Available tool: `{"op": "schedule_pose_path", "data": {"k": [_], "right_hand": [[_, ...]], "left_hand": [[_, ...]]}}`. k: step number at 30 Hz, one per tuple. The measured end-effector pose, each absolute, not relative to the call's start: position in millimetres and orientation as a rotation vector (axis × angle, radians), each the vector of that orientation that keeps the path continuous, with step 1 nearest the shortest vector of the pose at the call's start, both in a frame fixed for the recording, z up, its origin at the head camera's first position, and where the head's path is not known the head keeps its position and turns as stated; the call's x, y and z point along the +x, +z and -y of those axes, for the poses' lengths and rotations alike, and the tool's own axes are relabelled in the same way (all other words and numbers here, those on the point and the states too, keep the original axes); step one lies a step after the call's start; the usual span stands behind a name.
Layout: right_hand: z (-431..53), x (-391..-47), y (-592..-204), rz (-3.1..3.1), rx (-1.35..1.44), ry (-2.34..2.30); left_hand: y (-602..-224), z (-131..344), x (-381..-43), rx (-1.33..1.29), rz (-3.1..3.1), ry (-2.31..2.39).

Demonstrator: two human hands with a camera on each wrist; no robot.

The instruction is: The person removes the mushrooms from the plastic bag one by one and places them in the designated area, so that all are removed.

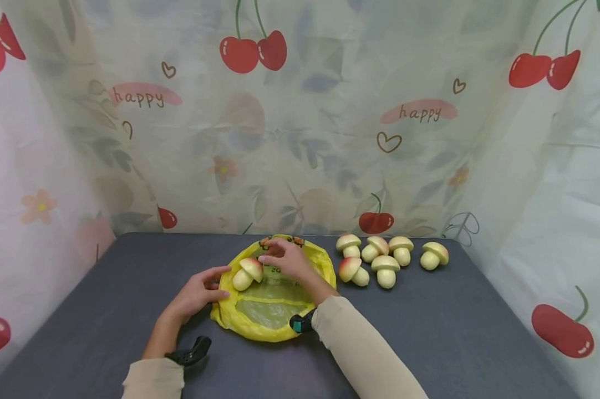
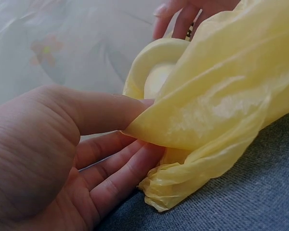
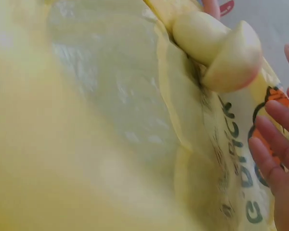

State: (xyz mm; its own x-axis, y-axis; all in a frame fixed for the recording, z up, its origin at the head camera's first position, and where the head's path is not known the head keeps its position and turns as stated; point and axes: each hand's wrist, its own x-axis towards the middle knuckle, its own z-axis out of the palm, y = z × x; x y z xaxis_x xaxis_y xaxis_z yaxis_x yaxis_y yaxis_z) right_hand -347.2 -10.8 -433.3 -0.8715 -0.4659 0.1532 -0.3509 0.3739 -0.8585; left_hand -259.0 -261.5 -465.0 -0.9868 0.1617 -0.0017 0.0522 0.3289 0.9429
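A yellow plastic bag [image 1: 275, 332] lies spread with its mouth wide, printed with dark lettering [image 3: 233, 144] and an orange figure. Inside it, near the left rim, rests a toy mushroom [image 1: 247, 274] with a cream stem and a reddish cap. My left hand [image 1: 196, 295] holds the bag's left rim; the left wrist view shows thumb and fingers [image 2: 123, 168] pinching the thin plastic. Over the far part of the bag hovers my right hand [image 1: 291, 259], fingers loosely bent and holding nothing, just right of the mushroom. In the right wrist view its fingers [image 3: 274, 139] are apart from the mushroom [image 3: 231, 57].
Several more toy mushrooms [image 1: 386, 270] stand and lie to the right of the bag, one [image 1: 434, 255] farther right than the others. The dark table [image 1: 430, 343] ends at a printed curtain [image 1: 305, 138] behind, with curtain on both sides.
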Motion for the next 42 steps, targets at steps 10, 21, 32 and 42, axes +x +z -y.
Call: {"op": "schedule_pose_path", "data": {"k": [10,21,32,42], "right_hand": [[30,-342,-445,-2.436,-0.738,-1.513],[38,-338,-452,-2.425,-0.717,-1.503],[28,-338,-446,-2.420,-0.753,-1.520],[7,-336,-430,-2.432,-0.773,-1.620]], "left_hand": [[-464,261,-260,0.209,-2.501,1.723],[-457,258,-256,0.204,-2.514,1.719],[-461,261,-257,0.221,-2.495,1.731],[-457,259,-256,0.202,-2.522,1.697]]}}
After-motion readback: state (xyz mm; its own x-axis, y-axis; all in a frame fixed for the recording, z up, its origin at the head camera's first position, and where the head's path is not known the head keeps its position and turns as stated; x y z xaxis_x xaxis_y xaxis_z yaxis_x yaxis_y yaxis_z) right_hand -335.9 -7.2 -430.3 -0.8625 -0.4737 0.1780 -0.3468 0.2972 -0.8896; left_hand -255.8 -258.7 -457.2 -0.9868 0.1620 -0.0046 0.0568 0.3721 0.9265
